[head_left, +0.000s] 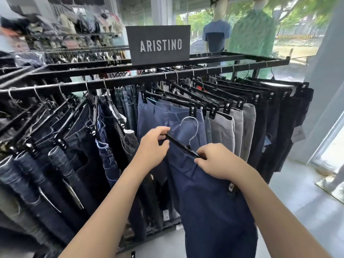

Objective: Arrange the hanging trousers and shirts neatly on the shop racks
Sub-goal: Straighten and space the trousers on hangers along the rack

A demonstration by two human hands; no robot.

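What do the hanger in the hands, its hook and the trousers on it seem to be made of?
The hanger bar looks like black plastic, smooth with a slight sheen. Its hook is thin bright wire, probably metal. The navy trousers seem a smooth matte woven cloth, hanging in soft folds; the fibre cannot be told.

**One head view, close in**

We look from head height, forward and down, past our left hand [152, 146] and right hand [217, 161] to the trouser rack [121, 79] just ahead. The wide lens curves the edges, and the far left is perhaps motion-blurred.
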